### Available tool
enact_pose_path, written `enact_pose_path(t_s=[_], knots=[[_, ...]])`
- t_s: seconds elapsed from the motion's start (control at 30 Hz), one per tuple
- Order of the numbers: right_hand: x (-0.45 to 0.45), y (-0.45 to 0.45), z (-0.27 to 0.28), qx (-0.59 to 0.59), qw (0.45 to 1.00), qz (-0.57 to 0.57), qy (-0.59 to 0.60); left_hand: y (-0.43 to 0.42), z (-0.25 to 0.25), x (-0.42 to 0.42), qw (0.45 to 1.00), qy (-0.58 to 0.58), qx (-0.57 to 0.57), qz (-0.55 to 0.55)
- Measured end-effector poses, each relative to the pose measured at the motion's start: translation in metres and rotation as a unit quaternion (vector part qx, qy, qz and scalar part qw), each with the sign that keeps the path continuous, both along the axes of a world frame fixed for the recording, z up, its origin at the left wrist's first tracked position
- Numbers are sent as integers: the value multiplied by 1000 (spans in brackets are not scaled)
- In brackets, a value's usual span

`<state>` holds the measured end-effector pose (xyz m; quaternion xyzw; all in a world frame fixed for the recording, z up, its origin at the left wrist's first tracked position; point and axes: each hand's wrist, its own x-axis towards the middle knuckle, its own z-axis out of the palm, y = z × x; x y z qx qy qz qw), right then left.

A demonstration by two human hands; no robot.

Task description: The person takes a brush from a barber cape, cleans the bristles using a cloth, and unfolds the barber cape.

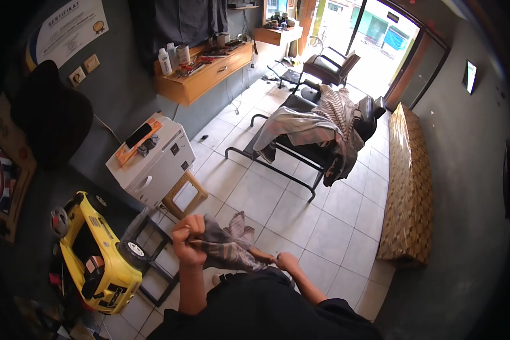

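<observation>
Between my hands stretches a bunched, patterned grey-brown cloth (232,252) in front of my body. My left hand (188,241) is raised higher and closed in a fist round one end of it. Lower down, my right hand (289,262) pinches the opposite end, where a brownish strip of it shows. The middle of the cloth hangs in folds, with one corner sticking up. Beyond it, more striped and grey cloth (323,122) lies draped over a black reclining barber chair (300,153).
To my left are a yellow toy car (105,255), a black metal frame (161,266), a small white fridge (158,164) and a framed mirror (185,194). A wooden wall counter (209,76) holds bottles and tools. A long woven-patterned bench (405,198) lines the right wall.
</observation>
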<state>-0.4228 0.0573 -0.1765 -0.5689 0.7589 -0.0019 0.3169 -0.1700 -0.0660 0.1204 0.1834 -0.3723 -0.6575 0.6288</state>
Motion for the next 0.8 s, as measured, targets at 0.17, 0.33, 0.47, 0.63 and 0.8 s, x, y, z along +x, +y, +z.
enact_pose_path(t_s=[0.17, 0.33, 0.47, 0.63, 0.8], knots=[[6, -38, 112, -49, 870, -205, -446, 0, -22, -10, 989, -96, -26, -112], [34, -52, 177, -63, 642, -114, -755, 3, -12, -17, 971, -155, -55, -173], [50, -52, 138, 7, 771, -13, -637, 6, -3, -12, 989, -88, -76, -96], [43, -6, 11, -12, 994, 91, -57, 10, 6, 5, 988, 32, -125, -79], [19, 5, -33, 91, 995, 27, 6, 10, 30, 15, 989, -11, -140, 48]])
